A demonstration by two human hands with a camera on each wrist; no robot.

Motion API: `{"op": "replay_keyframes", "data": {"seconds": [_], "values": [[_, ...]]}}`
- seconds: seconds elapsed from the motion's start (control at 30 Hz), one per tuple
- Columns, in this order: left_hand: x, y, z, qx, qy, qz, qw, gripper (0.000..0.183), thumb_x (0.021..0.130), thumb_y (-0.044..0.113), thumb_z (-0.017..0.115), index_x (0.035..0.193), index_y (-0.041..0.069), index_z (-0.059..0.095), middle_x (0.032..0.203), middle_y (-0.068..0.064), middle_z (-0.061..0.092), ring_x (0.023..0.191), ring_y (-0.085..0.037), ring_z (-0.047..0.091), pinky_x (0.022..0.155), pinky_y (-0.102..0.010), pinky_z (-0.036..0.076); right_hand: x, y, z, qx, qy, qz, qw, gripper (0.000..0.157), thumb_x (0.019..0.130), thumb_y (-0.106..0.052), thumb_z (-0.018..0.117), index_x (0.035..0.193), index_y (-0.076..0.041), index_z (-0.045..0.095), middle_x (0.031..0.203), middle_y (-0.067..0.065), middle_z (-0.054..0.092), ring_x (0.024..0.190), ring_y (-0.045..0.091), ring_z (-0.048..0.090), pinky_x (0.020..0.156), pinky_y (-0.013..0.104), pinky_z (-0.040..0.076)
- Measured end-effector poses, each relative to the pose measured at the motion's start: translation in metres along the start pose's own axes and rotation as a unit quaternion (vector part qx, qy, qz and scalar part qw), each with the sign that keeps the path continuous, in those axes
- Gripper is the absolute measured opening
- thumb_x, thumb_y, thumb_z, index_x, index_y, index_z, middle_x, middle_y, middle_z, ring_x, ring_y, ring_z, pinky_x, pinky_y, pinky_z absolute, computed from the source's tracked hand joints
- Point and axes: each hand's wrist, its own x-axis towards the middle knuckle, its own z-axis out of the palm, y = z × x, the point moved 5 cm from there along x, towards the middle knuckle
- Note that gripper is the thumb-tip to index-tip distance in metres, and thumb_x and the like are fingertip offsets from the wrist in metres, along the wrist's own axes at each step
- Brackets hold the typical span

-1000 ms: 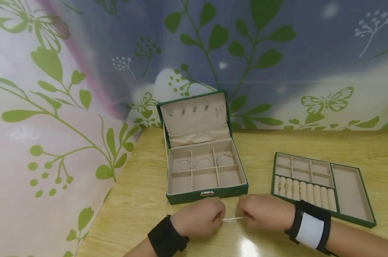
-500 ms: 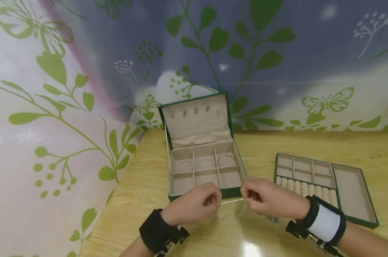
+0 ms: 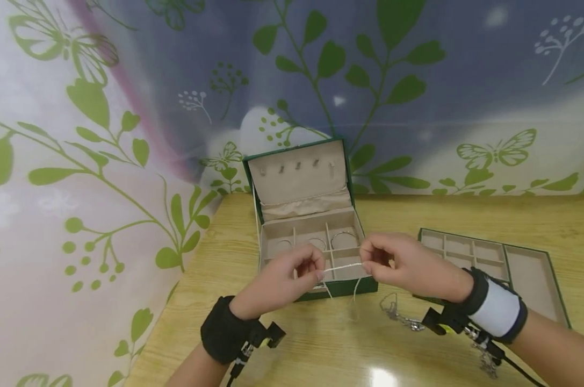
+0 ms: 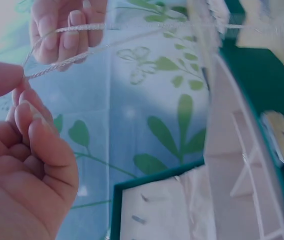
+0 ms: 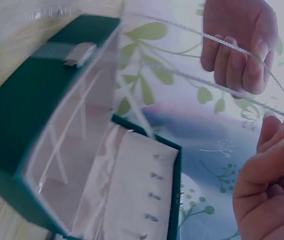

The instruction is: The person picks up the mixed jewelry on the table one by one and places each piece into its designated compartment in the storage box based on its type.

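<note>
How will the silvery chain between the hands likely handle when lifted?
Probably floppy: the silvery chain hangs slack below the left hand and right hand. Likely light, given its thin strand. Those loose hanging lengths might swing or tangle.

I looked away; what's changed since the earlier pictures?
In the head view, the left hand and right hand have moved up to overlap the box, bringing the chain along. Silver jewellery came into view below the right hand. Both hands still hold the chain; box and tray stayed put.

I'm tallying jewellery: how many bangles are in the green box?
3: one bangle back left, one back middle, one back right. The left hand covers part of the front row, so more may be hidden.
</note>
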Motion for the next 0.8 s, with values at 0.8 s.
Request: {"op": "replay_keyframes", "data": {"seconds": [0.8], "values": [[0.004, 0.018, -0.025, -0.076, 0.091, 0.049, 0.9917, 0.005, 0.095, 0.004, 0.051, 0.091, 0.002, 0.054, 0.082, -0.005, 0.048, 0.071, -0.016, 0.042, 0.065, -0.027, 0.037, 0.027, -0.017, -0.017, 0.081, 0.029, 0.020, 0.996, 0.008, 0.090, 0.001, 0.055, 0.087, -0.005, 0.052, 0.077, 0.009, 0.051, 0.065, 0.012, 0.048, 0.056, 0.024, 0.044]]}}
